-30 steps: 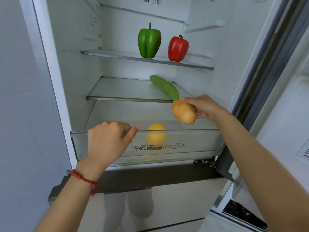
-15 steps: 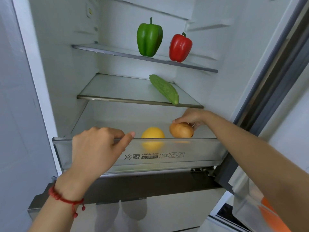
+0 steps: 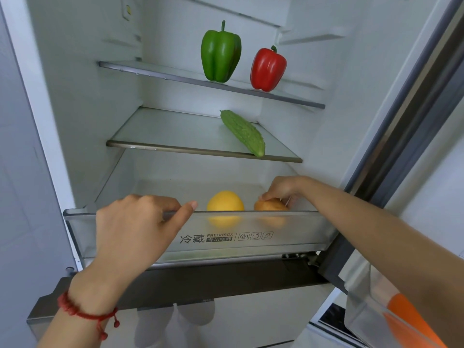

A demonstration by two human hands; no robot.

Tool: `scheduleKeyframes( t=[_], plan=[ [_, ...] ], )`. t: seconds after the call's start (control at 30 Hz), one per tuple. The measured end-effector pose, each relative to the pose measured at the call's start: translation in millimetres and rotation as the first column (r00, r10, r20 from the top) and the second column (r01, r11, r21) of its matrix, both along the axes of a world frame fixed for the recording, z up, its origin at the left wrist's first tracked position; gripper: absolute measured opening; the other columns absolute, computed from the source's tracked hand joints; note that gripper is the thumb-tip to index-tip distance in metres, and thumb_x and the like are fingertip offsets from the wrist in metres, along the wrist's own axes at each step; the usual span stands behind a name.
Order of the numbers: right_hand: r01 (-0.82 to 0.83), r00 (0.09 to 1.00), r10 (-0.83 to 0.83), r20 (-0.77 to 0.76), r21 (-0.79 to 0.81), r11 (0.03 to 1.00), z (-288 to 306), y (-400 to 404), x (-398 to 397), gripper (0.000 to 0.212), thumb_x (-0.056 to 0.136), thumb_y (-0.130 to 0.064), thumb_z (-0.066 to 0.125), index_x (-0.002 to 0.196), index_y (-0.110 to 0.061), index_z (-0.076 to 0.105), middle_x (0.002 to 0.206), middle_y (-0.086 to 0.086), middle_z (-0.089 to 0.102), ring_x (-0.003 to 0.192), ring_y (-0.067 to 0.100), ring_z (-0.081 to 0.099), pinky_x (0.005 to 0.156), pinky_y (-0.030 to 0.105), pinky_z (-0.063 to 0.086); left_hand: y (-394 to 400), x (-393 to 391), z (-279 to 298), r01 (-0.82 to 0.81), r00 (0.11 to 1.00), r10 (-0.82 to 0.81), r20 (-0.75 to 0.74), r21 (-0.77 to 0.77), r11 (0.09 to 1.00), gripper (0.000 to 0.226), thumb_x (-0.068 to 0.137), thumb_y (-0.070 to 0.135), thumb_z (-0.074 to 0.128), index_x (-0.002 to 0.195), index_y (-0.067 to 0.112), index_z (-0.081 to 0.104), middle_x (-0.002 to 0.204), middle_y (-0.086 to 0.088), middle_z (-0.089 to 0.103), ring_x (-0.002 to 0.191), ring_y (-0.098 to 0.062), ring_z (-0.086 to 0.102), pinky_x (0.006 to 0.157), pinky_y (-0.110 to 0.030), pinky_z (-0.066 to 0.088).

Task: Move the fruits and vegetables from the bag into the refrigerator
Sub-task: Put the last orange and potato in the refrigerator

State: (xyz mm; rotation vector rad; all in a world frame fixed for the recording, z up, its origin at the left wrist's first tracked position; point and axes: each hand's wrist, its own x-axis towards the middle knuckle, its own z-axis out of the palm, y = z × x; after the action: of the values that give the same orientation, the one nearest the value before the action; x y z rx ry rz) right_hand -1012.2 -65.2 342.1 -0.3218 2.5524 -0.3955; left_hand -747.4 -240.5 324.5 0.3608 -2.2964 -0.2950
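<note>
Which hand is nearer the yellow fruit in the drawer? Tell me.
Right. The right hand holds the brown fruit just beside the yellow fruit; the left hand grips the drawer front rim, farther off.

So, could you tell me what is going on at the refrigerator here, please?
A person is putting produce away. The left hand grips the front rim of the pulled-out crisper drawer, while the right hand reaches in, fingers curled on a brownish-orange fruit beside a yellow fruit lying in the drawer. A bitter gourd lies on the middle shelf, and a green pepper and red pepper stand on the shelf above.
</note>
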Motion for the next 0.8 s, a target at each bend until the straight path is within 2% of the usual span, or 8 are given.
scheduleKeyframes(
  t=[0.17,0.33,0.43,0.57,0.67,0.8],
  plan=[
    [-0.024,1.000,0.024,-0.019,-0.033,0.999,5.8,1.2,1.7,0.057,0.086,-0.037,0.061,0.126,0.001,0.046,0.115,0.014,0.054,0.098,0.029,0.057,0.088,0.040,0.050,0.6,1.5,0.6,0.006,1.000,-0.006,0.001,0.001,1.000,0.056,0.077,0.064,0.032,0.048,0.027,0.064,0.041,0.007,0.059,0.047,-0.024,0.060,0.046,-0.015,0.033],
    [-0.058,0.996,0.054,-0.072,-0.053,0.997,21.7,4.6,9.0,0.059,0.087,-0.042,0.057,0.130,-0.004,0.044,0.125,0.016,0.056,0.104,0.028,0.058,0.087,0.037,0.047,0.1,-0.4,2.5,0.016,1.000,-0.016,0.003,0.018,1.000,0.062,0.075,0.068,0.024,0.051,0.028,0.065,0.048,0.006,0.063,0.055,-0.024,0.062,0.047,-0.022,0.041],
    [-0.104,0.991,0.098,-0.089,-0.067,0.992,37.3,9.4,21.3,0.058,0.087,-0.045,0.055,0.131,-0.006,0.046,0.124,0.012,0.057,0.101,0.024,0.059,0.087,0.035,0.047,-0.2,-2.3,2.5,0.015,1.000,-0.015,-0.015,0.018,1.000,0.064,0.073,0.069,0.020,0.056,0.027,0.066,0.051,0.006,0.064,0.061,-0.025,0.064,0.050,-0.021,0.040],
    [-0.168,0.982,0.146,-0.120,-0.204,0.964,56.6,14.4,53.2,0.053,0.089,-0.042,0.054,0.129,-0.008,0.048,0.123,0.009,0.058,0.106,0.025,0.060,0.093,0.036,0.046,2.4,-1.7,2.9,0.029,0.998,-0.027,-0.062,0.022,0.999,0.054,0.075,0.064,0.030,0.058,0.028,0.066,0.053,0.005,0.066,0.063,-0.028,0.064,0.049,-0.019,0.031],
    [-0.225,0.965,0.162,-0.208,-0.329,0.917,63.9,15.8,84.3,0.042,0.090,-0.040,0.052,0.123,-0.013,0.053,0.119,0.006,0.061,0.105,0.022,0.061,0.094,0.035,0.047,6.6,1.1,4.2,0.053,0.992,-0.049,-0.113,0.032,0.998,0.039,0.077,0.054,0.044,0.065,0.027,0.069,0.059,0.006,0.069,0.065,-0.030,0.065,0.049,-0.017,0.025],
    [-0.266,0.940,0.078,-0.331,-0.571,0.777,60.8,23.9,126.0,0.022,0.089,-0.034,0.056,0.107,-0.021,0.061,0.110,0.005,0.066,0.097,0.018,0.065,0.090,0.030,0.048,7.6,6.9,7.2,0.164,0.962,-0.149,-0.228,0.048,0.985,0.034,0.081,0.046,0.049,0.076,0.021,0.071,0.072,0.004,0.072,0.066,-0.027,0.065,0.055,-0.023,0.037]
  ],
)
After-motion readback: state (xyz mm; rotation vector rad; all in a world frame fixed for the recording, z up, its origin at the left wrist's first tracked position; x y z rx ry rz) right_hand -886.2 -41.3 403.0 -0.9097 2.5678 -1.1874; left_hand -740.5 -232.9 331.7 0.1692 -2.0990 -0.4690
